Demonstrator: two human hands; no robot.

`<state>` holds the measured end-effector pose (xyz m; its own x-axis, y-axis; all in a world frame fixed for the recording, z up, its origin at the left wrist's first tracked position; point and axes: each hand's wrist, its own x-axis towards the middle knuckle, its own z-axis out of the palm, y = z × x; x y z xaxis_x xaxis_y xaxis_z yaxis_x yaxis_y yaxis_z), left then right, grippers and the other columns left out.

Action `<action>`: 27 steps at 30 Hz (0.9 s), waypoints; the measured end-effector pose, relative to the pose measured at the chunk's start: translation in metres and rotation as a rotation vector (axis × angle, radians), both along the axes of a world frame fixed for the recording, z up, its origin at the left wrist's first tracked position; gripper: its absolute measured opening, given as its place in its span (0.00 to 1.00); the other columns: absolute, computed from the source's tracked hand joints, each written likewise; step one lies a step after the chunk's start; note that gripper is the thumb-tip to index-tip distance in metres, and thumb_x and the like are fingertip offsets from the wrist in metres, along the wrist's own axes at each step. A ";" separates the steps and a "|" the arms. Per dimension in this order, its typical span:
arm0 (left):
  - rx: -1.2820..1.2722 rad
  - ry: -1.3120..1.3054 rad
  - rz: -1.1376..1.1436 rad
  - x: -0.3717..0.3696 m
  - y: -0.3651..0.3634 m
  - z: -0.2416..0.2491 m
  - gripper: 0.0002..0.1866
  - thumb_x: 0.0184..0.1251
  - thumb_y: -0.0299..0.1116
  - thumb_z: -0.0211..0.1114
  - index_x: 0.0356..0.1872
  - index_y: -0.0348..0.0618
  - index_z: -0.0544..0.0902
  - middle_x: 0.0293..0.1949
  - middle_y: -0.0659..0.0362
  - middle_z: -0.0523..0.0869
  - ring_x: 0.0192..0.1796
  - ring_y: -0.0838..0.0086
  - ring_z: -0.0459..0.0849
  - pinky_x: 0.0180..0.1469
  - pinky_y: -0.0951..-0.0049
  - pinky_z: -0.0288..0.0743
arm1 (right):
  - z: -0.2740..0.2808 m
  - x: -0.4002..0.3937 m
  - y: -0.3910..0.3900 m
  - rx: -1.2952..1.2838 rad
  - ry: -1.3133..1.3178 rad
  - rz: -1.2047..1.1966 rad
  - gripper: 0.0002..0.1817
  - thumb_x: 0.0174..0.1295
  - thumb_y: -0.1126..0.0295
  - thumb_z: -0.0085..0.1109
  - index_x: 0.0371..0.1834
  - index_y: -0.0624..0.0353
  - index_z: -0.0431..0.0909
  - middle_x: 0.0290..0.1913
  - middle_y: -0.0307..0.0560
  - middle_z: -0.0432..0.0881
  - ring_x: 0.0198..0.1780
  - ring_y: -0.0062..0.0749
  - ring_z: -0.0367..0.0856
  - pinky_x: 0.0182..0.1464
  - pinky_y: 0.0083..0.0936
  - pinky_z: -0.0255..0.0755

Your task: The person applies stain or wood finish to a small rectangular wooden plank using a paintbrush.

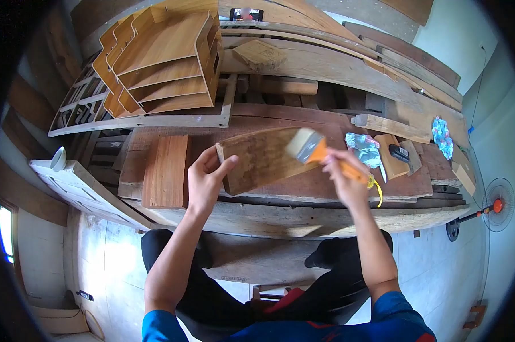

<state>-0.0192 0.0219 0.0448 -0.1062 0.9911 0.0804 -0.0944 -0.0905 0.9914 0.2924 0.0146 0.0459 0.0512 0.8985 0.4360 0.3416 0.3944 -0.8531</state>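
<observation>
My left hand (209, 179) grips the left end of a brown wooden board (263, 157), thumb on its face and fingers behind its edge. The board is tilted up above the workbench, its broad face toward me. In my right hand (346, 176) is a paintbrush (320, 151) with an orange handle, a metal ferrule and pale bristles. Its bristles overlap the upper right part of the board, and the brush is slightly blurred. A reddish wood block (166, 171) lies on the bench just left of my left hand.
A wooden tiered file rack (160, 62) stands at the back left. Right of my hands are crumpled foil-like wrapping (364, 149), a small black device (399, 153) on a wood piece, and a yellow strap (378, 191). A fan (497, 205) stands at far right.
</observation>
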 end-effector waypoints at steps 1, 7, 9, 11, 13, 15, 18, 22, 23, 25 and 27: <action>-0.069 -0.072 0.022 0.000 0.000 0.004 0.33 0.66 0.36 0.77 0.66 0.27 0.76 0.54 0.47 0.89 0.55 0.71 0.88 0.57 0.71 0.82 | -0.008 -0.012 -0.006 0.024 -0.090 0.075 0.14 0.72 0.65 0.67 0.52 0.64 0.84 0.40 0.47 0.91 0.37 0.24 0.90 0.39 0.19 0.84; -0.098 -0.048 -0.011 -0.005 0.001 0.009 0.39 0.73 0.38 0.70 0.81 0.49 0.61 0.62 0.42 0.84 0.61 0.64 0.85 0.61 0.60 0.81 | -0.002 -0.036 -0.016 -0.007 0.017 0.561 0.11 0.71 0.74 0.64 0.53 0.65 0.80 0.40 0.50 0.90 0.44 0.28 0.91 0.45 0.22 0.85; -0.067 -0.027 -0.079 -0.006 0.001 0.013 0.40 0.74 0.38 0.68 0.82 0.51 0.58 0.64 0.41 0.82 0.64 0.62 0.83 0.64 0.57 0.80 | -0.003 -0.022 -0.004 -0.069 0.060 0.555 0.11 0.72 0.70 0.64 0.52 0.63 0.81 0.40 0.49 0.91 0.42 0.28 0.92 0.45 0.24 0.87; -0.015 -0.008 -0.159 -0.011 0.002 0.006 0.41 0.75 0.39 0.67 0.83 0.51 0.56 0.66 0.39 0.80 0.67 0.61 0.81 0.66 0.55 0.78 | 0.002 -0.012 0.004 -0.105 0.119 0.473 0.10 0.72 0.69 0.64 0.50 0.63 0.81 0.38 0.49 0.91 0.40 0.26 0.91 0.40 0.20 0.84; 0.038 -0.004 -0.239 -0.021 0.004 0.000 0.42 0.71 0.32 0.67 0.83 0.51 0.56 0.68 0.39 0.77 0.67 0.59 0.80 0.67 0.57 0.78 | 0.004 -0.004 0.006 -0.167 0.157 0.427 0.09 0.72 0.69 0.64 0.49 0.63 0.82 0.37 0.49 0.90 0.39 0.25 0.90 0.38 0.18 0.82; 0.128 0.030 -0.294 -0.026 0.002 -0.001 0.44 0.67 0.28 0.69 0.82 0.50 0.57 0.65 0.39 0.81 0.66 0.59 0.83 0.66 0.60 0.78 | 0.006 0.000 0.005 -0.148 0.147 0.429 0.08 0.72 0.70 0.62 0.49 0.63 0.82 0.37 0.49 0.89 0.37 0.25 0.89 0.36 0.17 0.80; 0.252 0.465 -0.195 -0.021 -0.013 0.008 0.47 0.59 0.26 0.74 0.80 0.51 0.61 0.56 0.43 0.88 0.60 0.57 0.87 0.65 0.62 0.79 | 0.010 0.014 0.006 -0.149 0.179 0.424 0.09 0.72 0.69 0.62 0.47 0.64 0.82 0.38 0.49 0.89 0.37 0.26 0.89 0.37 0.20 0.80; 0.069 0.833 -0.037 -0.018 -0.021 0.017 0.44 0.51 0.22 0.76 0.74 0.53 0.71 0.59 0.48 0.86 0.58 0.57 0.88 0.65 0.61 0.81 | 0.008 0.024 0.004 -0.164 0.276 0.415 0.11 0.72 0.68 0.62 0.48 0.65 0.82 0.38 0.49 0.88 0.36 0.27 0.89 0.36 0.20 0.80; 0.081 0.947 -0.005 -0.020 -0.021 0.021 0.43 0.49 0.22 0.76 0.72 0.54 0.74 0.59 0.50 0.87 0.59 0.58 0.87 0.65 0.61 0.81 | 0.008 0.020 0.002 -0.167 0.257 0.451 0.11 0.72 0.68 0.62 0.48 0.65 0.81 0.38 0.49 0.88 0.37 0.27 0.89 0.36 0.21 0.81; 0.346 1.133 0.098 -0.021 -0.019 0.027 0.41 0.46 0.22 0.77 0.68 0.54 0.78 0.59 0.53 0.87 0.61 0.59 0.86 0.64 0.62 0.82 | 0.007 0.012 -0.005 -0.170 0.220 0.519 0.11 0.72 0.68 0.63 0.49 0.65 0.81 0.39 0.50 0.88 0.37 0.28 0.90 0.37 0.21 0.82; 0.860 1.238 0.242 -0.018 -0.015 0.030 0.39 0.42 0.22 0.78 0.64 0.54 0.81 0.60 0.55 0.86 0.64 0.61 0.84 0.64 0.64 0.82 | 0.006 -0.003 -0.017 -0.145 0.248 0.617 0.12 0.71 0.69 0.64 0.52 0.64 0.81 0.43 0.52 0.88 0.39 0.28 0.90 0.38 0.22 0.84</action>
